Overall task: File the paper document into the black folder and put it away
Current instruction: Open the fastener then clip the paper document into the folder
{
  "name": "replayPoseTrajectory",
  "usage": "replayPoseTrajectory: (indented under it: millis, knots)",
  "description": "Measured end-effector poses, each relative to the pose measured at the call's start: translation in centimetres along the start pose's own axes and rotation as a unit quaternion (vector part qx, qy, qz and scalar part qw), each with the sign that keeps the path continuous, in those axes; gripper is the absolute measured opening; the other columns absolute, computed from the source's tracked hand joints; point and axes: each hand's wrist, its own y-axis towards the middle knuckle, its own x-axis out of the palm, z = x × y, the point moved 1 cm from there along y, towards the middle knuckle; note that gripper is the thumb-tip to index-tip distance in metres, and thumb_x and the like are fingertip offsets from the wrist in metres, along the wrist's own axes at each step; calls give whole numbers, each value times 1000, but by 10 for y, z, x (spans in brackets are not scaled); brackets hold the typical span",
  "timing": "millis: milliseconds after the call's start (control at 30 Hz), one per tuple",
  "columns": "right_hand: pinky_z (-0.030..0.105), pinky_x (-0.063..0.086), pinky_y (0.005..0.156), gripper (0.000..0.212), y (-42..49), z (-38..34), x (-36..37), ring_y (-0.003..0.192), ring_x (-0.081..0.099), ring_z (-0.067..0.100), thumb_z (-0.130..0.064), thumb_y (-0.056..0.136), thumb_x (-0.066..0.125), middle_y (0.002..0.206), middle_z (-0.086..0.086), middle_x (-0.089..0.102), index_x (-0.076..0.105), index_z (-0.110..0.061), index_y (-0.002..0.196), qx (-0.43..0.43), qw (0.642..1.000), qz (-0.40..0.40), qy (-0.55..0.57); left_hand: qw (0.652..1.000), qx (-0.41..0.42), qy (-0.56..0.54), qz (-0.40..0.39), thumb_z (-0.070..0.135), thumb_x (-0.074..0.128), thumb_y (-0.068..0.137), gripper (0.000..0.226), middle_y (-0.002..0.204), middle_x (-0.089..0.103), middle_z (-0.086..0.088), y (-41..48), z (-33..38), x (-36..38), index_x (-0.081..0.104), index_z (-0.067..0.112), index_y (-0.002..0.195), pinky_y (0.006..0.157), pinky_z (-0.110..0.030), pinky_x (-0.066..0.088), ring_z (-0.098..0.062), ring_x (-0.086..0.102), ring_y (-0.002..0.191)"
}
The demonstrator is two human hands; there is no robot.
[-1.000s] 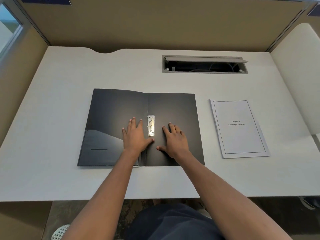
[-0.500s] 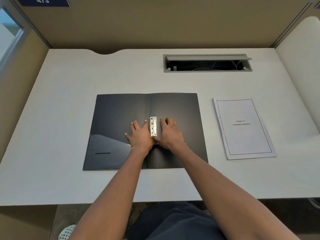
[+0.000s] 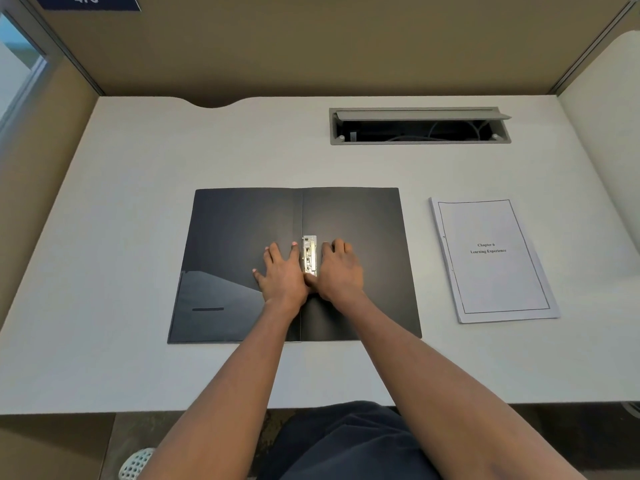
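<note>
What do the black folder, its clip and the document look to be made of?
Black folder: likely plastic, judging by the soft sheen on its flat covers. Clip: metal, silvery and glinting. Document: white paper, matte, printed, sheet edges visible at its side.

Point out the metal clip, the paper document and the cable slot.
metal clip (image 3: 309, 253), head view, middle of its plate.
paper document (image 3: 493, 271), head view, cover page below the title.
cable slot (image 3: 419, 114), head view, raised lid.

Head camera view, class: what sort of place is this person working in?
Probably an office or study cubicle: a white desk enclosed by tan partition walls, a cable hatch set into the desktop, and a numbered blue sign above.
</note>
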Motion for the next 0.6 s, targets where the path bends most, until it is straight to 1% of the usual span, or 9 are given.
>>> replayPoseTrajectory:
  millis: [167, 267, 467, 600]
  knots:
    - [36, 48, 99, 71, 0, -4, 0, 123, 48, 25, -58, 84, 67, 132, 8, 50, 50, -10, 135, 9, 1000, 9, -8, 1000, -3, -7, -1, 40, 78, 84, 99, 167, 9, -17, 0, 1, 0, 19, 28, 162, 119, -70, 20, -35, 3, 158]
    - [35, 47, 100, 76, 1, -5, 0, 125, 47, 25, -57, 84, 70, 134, 7, 49, 48, -11, 139, 16, 1000, 9, -10, 1000, -4, -12, -1, 39, 78, 83, 99, 167, 9, -17, 1, 0, 1, 19, 28, 162, 119, -70, 20, -35, 3, 158]
    - [36, 46, 103, 77, -1, -3, -4, 128, 46, 24, -55, 79, 77, 136, 5, 48, 51, -13, 138, 26, 999, 15, 10, 1000, -5, -11, 2, 44, 80, 81, 102, 167, 9, -16, 1, 0, 1, 20, 29, 162, 120, -69, 20, -34, 4, 158]
    - [36, 45, 105, 78, -2, -3, -6, 130, 44, 24, -53, 81, 76, 139, 6, 47, 48, -13, 142, 26, 999, 8, 19, 1000, -7, -17, -7, 45, 82, 79, 105, 167, 8, -16, -1, 1, -2, 20, 28, 162, 120, -69, 19, -34, 3, 158]
